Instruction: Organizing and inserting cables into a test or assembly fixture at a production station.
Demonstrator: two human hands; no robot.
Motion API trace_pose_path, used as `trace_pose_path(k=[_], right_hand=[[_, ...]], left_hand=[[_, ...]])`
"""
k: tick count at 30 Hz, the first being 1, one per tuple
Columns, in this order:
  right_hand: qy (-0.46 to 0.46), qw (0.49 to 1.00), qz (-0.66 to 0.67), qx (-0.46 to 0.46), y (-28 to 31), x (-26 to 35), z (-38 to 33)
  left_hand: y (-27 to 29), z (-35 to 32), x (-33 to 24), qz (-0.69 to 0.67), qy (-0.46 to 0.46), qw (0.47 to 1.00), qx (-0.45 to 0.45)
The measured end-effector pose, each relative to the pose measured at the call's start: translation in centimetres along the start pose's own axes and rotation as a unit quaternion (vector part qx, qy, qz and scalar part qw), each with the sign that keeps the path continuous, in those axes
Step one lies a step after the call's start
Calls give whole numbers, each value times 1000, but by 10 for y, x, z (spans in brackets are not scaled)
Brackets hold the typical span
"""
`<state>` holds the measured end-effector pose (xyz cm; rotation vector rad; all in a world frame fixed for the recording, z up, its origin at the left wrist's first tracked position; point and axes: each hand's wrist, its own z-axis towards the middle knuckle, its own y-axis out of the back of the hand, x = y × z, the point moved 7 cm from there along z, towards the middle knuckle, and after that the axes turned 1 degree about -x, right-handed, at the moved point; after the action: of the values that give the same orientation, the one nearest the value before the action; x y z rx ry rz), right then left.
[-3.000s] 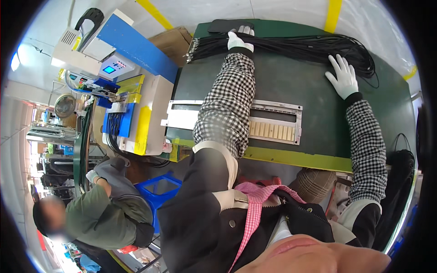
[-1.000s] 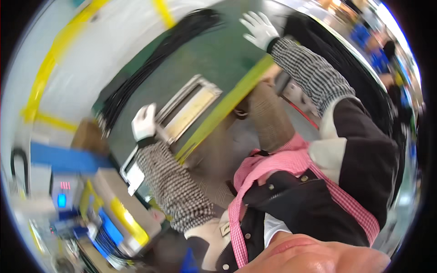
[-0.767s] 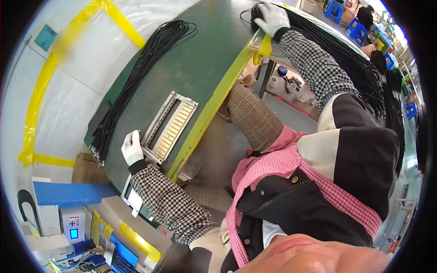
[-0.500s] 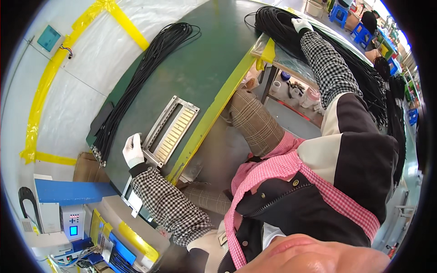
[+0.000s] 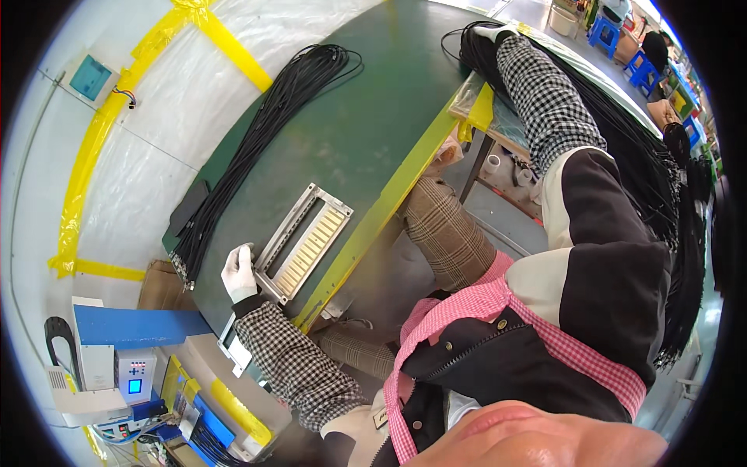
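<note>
My left hand (image 5: 239, 274), in a white glove, rests at the left end of a metal frame fixture (image 5: 307, 243) with a row of pale yellow slots. Its fingers are bent together, and nothing shows in them. My right hand (image 5: 490, 32), also gloved, reaches far out to the top of a thick bundle of black cables (image 5: 599, 124). It touches the looped end of the bundle. The sleeve and the distance hide most of its fingers, so I cannot make out whether a cable is between them.
A second black cable bundle (image 5: 264, 124) lies along the far side of the green table (image 5: 389, 86). Yellow tape (image 5: 389, 204) runs along its near edge. A blue-topped machine (image 5: 140, 325) with a small screen stands at lower left. Blue stools (image 5: 604, 35) are at upper right.
My right hand has moved left across the looped end of the cable bundle. The whole view has shifted slightly. My left hand stays beside the fixture.
</note>
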<state>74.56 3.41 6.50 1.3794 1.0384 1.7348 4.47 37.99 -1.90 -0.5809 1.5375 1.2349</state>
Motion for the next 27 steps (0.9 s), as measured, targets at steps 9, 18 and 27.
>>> trace_pose_path(k=[9, 18, 27], right_hand=[[-93, 882, 417, 201, 25, -90, 96], [-200, 964, 156, 81, 14, -6, 10], [56, 873, 394, 282, -4, -32, 29]], left_hand=[[-15, 12, -13, -14, 3, 1000, 15], [11, -6, 3, 1, 23, 1000, -14], [10, -9, 0, 0, 23, 1000, -18]])
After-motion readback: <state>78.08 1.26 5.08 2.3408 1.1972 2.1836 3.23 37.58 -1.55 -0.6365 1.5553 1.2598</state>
